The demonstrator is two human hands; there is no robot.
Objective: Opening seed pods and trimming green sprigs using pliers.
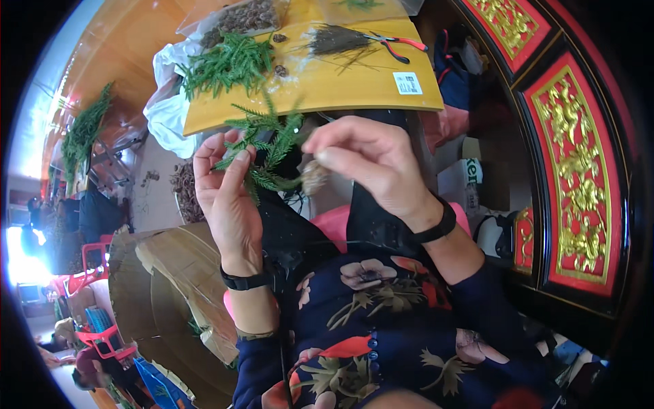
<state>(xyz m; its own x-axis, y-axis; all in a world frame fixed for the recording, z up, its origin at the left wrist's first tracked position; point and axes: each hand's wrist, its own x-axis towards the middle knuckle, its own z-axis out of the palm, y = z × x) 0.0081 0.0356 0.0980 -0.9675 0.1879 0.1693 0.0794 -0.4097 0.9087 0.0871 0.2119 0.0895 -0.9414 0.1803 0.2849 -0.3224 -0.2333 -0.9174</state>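
My left hand (228, 184) is closed round a green artificial pine sprig (276, 146), its thumb pressing on the stem. Several needle-covered branchlets fan out above and to the right of that hand. Just right of the sprig, my right hand (378, 160) is closed in a pinch, thumb against forefinger. What lies between those fingertips is too small to make out. A brown pine cone (315, 178) hangs right below them, slightly blurred, beside the lower end of the sprig. Both hands are above my lap, in front of the table's near edge.
On the yellow table (306, 99) lie a pile of green sprigs (231, 65), a bag of pine cones (245, 17), dark wires (337, 39) and red-handled pliers (395, 49). A cardboard box (157, 293) stands at my left. Carved red-and-gold panels (572, 170) rise at the right.
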